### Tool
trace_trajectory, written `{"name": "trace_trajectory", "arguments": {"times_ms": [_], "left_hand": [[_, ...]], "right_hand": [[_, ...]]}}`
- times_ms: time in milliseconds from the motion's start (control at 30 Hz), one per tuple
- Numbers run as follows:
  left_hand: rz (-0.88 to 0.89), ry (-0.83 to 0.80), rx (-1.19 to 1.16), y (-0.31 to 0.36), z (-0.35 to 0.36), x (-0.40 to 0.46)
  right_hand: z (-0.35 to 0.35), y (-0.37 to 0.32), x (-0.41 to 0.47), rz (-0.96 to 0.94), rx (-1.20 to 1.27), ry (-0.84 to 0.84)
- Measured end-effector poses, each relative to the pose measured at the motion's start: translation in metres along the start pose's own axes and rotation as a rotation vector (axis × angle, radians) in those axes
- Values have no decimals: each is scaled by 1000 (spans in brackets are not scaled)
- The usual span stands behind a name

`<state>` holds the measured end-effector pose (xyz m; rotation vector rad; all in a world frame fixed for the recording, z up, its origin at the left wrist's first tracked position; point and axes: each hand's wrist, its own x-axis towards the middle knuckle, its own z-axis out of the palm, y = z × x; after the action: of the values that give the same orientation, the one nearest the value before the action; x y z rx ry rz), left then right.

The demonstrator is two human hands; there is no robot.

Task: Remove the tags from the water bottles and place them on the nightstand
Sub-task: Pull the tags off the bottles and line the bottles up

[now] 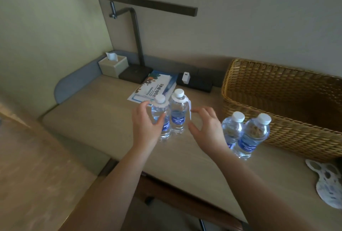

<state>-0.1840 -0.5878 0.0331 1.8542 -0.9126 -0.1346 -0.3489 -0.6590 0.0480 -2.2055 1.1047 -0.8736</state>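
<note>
Dim, soft, blurry (edges warped)

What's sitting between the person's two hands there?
In the head view, two tagged water bottles stand side by side between the left hand and the right hand; the left one touches a bottle, the right hovers open.

A pale beige counter (103, 112) with a low grey raised edge (77, 81) at its back left corner carries everything. On it, against the back, stand a cream tissue box (113, 65), the dark square base of a desk lamp (135, 75), and a stack of printed leaflets (155, 86). Four upright water bottles rest on it: two tagged bottles (177, 112) touching each other at centre, and two untagged bottles (246, 134) side by side, just in front of a wicker basket (281, 90) at the right. Loose paper tags (327, 184) lie at the near right edge.
</note>
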Motion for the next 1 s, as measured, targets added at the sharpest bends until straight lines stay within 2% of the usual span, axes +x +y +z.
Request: {"name": "trace_trajectory", "arguments": {"times_ms": [100,233,400,567,1000], "left_hand": [[-110,-123,-24,-18,4,16],[-148,-234,-175,-26,16,30],[-146,-157,-163,-30,22,32],[-125,-155,-117,-38,12,27],[-37,-122,-144,-42,-9,-19]], "right_hand": [[35,-12,10,66,79,-106],[61,-14,19,161,147,-187],[75,-13,19,256,216,-262],[80,-19,14,295,315,-217],[67,-33,-22,308,336,-165]]}}
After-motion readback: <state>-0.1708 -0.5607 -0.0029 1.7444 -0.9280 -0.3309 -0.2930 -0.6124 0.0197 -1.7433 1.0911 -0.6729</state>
